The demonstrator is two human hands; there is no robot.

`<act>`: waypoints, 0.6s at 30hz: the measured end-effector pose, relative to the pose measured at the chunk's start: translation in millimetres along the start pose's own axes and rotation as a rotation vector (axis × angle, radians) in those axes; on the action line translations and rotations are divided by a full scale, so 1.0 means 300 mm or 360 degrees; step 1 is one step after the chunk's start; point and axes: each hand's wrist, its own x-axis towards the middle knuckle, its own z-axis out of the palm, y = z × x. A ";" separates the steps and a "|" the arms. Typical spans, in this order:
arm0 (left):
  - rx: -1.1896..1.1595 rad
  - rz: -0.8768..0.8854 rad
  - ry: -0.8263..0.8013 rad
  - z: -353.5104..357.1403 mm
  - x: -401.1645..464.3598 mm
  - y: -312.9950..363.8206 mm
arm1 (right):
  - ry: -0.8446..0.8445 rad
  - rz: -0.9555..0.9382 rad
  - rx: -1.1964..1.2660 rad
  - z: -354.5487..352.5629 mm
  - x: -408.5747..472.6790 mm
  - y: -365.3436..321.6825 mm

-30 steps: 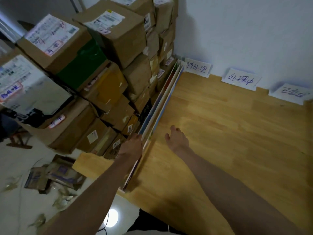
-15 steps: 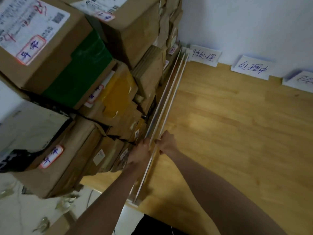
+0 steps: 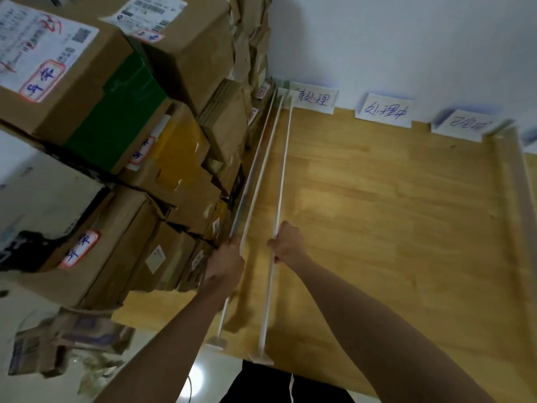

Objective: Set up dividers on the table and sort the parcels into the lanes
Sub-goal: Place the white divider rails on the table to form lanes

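A wooden surface (image 3: 392,228) fills the right and middle of the view, running back to a white wall (image 3: 406,39). Along its left edge rises a tall stack of cardboard parcels (image 3: 122,146), many bearing printed labels and red-bordered stickers with handwriting; one box in the stack has a green side and another a yellow one. The stack leans over the edge of the surface, and more flattened packets (image 3: 64,341) lie on the pale floor below at the lower left. Thin white dividers stand on edge, running from the near edge of the surface back to the wall. Two dividers (image 3: 255,181) sit close together right against the parcel stack, and a third divider (image 3: 280,181) stands a little apart from them to the right, its small flat foot at the near edge. Another upright divider (image 3: 520,181) lines the far right side of the surface. Three handwritten paper signs (image 3: 383,110) lean against the wall at the back, side by side. The left hand (image 3: 225,264) is closed over the near part of the two dividers beside the parcels. The right hand (image 3: 286,242) is gripped on the third divider, near the left hand but not touching it.
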 end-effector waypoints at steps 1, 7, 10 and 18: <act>0.0000 0.0003 0.0006 -0.001 -0.011 0.000 | 0.0015 -0.0010 -0.0004 -0.014 -0.015 0.010; 0.0028 0.0076 0.0089 0.013 -0.098 0.017 | 0.0081 -0.0047 -0.0104 -0.109 -0.117 0.105; 0.0067 0.0046 0.0159 0.036 -0.148 0.059 | 0.0120 -0.0069 -0.0162 -0.168 -0.175 0.184; -0.0105 0.0056 0.0237 0.145 -0.305 0.257 | 0.0203 -0.0005 -0.0287 -0.362 -0.322 0.496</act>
